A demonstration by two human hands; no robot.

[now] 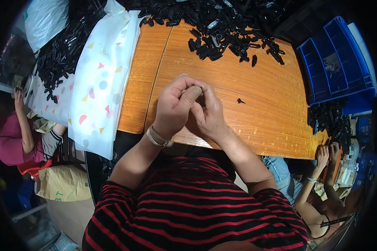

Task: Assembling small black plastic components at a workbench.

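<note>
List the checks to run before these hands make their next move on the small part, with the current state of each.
1. Left hand and right hand pressed together over the wooden table: ok.
2. Small part pinched at the fingertips: cannot tell what it is, mostly hidden.
3. Pile of black parts on the table's far side: ok.
4. Stray black piece lies apart from the hands: ok.
5. Blue bin at table's right end: ok.

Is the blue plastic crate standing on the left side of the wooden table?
No, the blue crate stands at the right end of the wooden table, beyond the black parts.
</note>
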